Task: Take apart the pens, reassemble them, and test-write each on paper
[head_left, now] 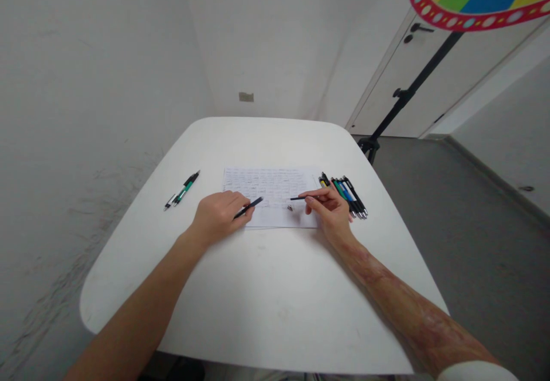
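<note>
Pen barrel [249, 207] gripped in my curled left hand [220, 212], thin dark rod [297, 199] pinched in my right hand [330, 210], small piece [290, 207] loose on the paper [275, 219] between: all unjoined.

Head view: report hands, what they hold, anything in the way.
Left hand holding black pen barrel. Right hand pinching thin black stick. Small metallic piece lying on handwritten sheet between hands; no visible obstruction.

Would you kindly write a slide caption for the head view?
Left hand holding a dark pen part, right hand a thin dark rod, over paper, pens either side.
</note>
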{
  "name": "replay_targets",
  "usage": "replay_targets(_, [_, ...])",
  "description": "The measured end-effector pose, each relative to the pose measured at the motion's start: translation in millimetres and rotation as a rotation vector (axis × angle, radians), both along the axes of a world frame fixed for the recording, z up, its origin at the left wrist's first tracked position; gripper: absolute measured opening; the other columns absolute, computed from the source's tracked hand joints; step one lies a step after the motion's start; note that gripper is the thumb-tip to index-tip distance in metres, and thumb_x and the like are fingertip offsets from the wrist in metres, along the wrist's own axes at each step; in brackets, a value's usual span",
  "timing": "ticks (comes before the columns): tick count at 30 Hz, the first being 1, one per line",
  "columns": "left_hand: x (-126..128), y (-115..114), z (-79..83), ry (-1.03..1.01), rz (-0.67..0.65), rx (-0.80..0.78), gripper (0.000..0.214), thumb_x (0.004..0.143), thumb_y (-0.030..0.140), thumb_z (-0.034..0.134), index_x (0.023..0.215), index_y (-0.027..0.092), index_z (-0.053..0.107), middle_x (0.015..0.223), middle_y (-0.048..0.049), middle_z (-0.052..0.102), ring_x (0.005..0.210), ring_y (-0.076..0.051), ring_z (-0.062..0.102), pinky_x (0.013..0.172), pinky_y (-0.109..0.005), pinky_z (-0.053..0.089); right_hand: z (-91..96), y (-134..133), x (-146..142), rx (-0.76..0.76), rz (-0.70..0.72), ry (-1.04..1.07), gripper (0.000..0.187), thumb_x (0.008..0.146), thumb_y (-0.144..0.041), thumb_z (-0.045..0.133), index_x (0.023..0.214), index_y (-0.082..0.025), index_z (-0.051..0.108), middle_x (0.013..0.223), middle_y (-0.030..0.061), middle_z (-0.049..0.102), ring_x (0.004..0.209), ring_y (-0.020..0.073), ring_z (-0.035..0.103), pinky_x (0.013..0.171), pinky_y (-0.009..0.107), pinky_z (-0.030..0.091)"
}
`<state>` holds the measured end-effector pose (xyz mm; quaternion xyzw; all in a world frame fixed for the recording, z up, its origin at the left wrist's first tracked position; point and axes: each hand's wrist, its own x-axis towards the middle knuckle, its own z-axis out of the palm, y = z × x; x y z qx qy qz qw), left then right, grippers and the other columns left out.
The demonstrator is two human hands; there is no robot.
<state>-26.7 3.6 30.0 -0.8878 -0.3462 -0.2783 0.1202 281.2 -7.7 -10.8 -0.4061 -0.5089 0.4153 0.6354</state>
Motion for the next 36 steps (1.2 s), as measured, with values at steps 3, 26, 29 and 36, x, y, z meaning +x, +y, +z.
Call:
replay_targets(3, [1.3,0.6,0.2,-0.017,-0.082,0.107,0.017,0.109,0.029,0.064,0.1,0.02,0.074,0.088,-0.0035,0.081,0.076,-0.017,0.074,0.068,-0.032,0.054,-4.0,2.8,3.0,0.002,0.017,0.041,0.017,0.085,-0.035,0.089,0.091,-0.023,0.078,0.095,0.0055,0.085,0.061,0.0141,0.062,0.059,0.031,0.054])
replay_targets(26, [8.1,-1.3,-3.8,0.018,-0.147,0.119,0.015,0.111,0.028,0.061,0.106,0.02,0.073,0.089,-0.0042,0.08,0.079,-0.017,0.073,0.072,-0.031,0.054,-9.3,3.2,5.0,-0.014,0.032,-0.028,0.02,0.088,-0.04,0.086,0.093,-0.023,0.076,0.094,0.0061,0.084,0.059,0.0147,0.059,0.055,0.032,0.051])
replay_targets(29, [7.4,-0.3,-5.0,0.028,-0.147,0.12,0.015,0.111,0.027,0.061,0.107,0.02,0.073,0.091,-0.0043,0.08,0.08,-0.017,0.073,0.072,-0.031,0.054,-6.5,2.6,5.2,-0.02,0.04,-0.032,0.021,0.087,-0.04,0.088,0.093,-0.023,0.078,0.094,0.0062,0.084,0.059,0.0147,0.059,0.054,0.031,0.051])
replay_targets(36, [6.6,1.8,-4.0,0.053,-0.108,0.163,0.014,0.112,0.028,0.061,0.11,0.02,0.073,0.097,-0.0056,0.082,0.084,-0.019,0.073,0.073,-0.034,0.052,0.8,-3.4,3.6,0.01,0.032,-0.131,0.022,0.087,-0.043,0.089,0.093,-0.024,0.082,0.096,0.0078,0.085,0.062,0.0161,0.062,0.054,0.032,0.054])
